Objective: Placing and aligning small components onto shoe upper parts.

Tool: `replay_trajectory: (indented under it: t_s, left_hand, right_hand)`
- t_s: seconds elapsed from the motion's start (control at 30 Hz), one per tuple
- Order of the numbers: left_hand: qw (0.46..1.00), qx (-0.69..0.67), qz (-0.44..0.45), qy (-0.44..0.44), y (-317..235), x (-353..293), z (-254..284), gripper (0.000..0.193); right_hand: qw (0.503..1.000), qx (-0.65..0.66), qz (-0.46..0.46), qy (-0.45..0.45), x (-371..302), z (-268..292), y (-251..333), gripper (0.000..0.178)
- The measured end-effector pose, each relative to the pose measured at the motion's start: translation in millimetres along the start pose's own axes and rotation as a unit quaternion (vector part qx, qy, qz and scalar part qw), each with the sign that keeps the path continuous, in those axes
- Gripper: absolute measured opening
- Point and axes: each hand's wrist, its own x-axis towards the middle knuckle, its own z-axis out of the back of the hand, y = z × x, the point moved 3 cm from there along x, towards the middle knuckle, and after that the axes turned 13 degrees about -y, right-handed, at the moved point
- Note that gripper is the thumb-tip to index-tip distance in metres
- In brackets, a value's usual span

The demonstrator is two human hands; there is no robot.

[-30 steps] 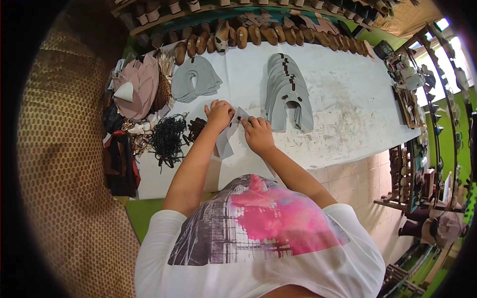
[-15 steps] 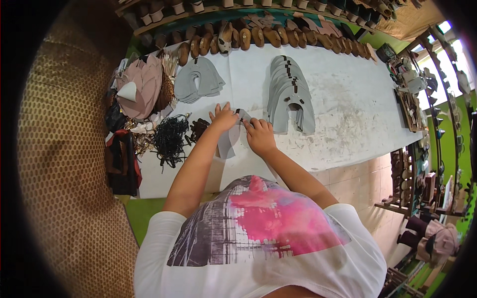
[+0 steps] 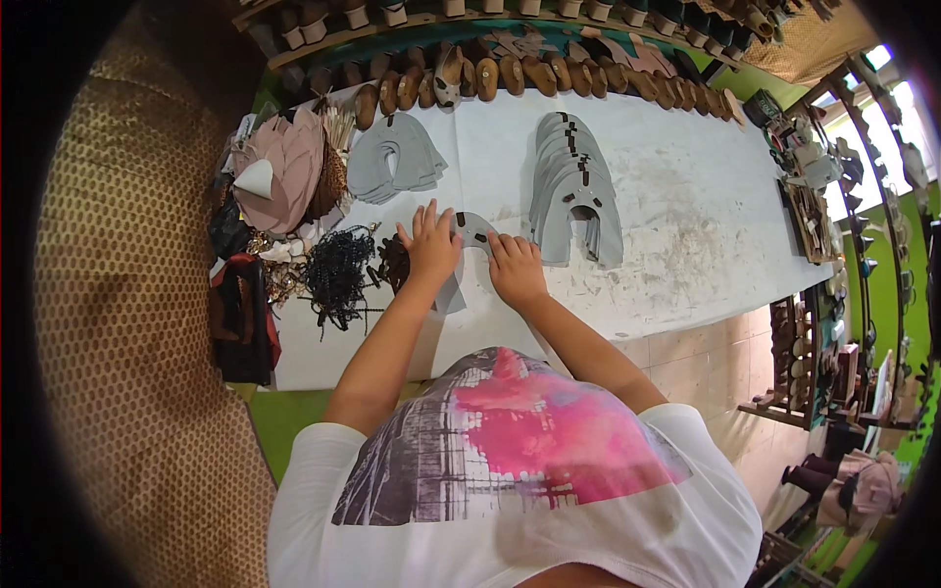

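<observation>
A grey U-shaped shoe-upper piece lies on the white table between my hands, its curve pointing away from me. Two small dark brown strips sit on its curve. My left hand rests over its left side with fingers stretched and apart. On the right side, my right hand lies with its fingertips on the piece, holding it down rather than gripping it. To the right is an overlapping row of similar grey pieces with dark strips. Beside my left hand is a small heap of dark brown strips.
Another grey stack lies beyond my left hand. Black cords and pinkish-brown cut pieces crowd the left side. Wooden shoe lasts line the table's far edge. Shelves of shoes stand on the right.
My left hand has shifted slightly left, its fingers now spread further and pointing away. My right index finger has drawn back, uncovering the second dark strip on the curve.
</observation>
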Motion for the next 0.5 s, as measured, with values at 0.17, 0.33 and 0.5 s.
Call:
replay_trajectory:
  t_s: [0.17, 0.33, 0.5]
  left_hand:
    - [0.998, -0.019, -0.062, -0.001, -4.1, -41.8, -2.1, 0.060]
    - [0.997, -0.013, -0.040, 0.071, -7.3, -49.8, -7.8, 0.066]
    - [0.999, 0.003, -0.049, 0.025, 0.1, -52.9, -17.4, 0.067]
  right_hand:
    - [0.999, 0.008, 0.035, 0.015, 3.5, 5.5, 8.0, 0.038]
    - [0.999, -0.007, 0.021, 0.048, 6.6, 3.2, 10.9, 0.039]
    - [0.997, 0.037, 0.049, 0.045, 20.6, -14.8, 14.4, 0.041]
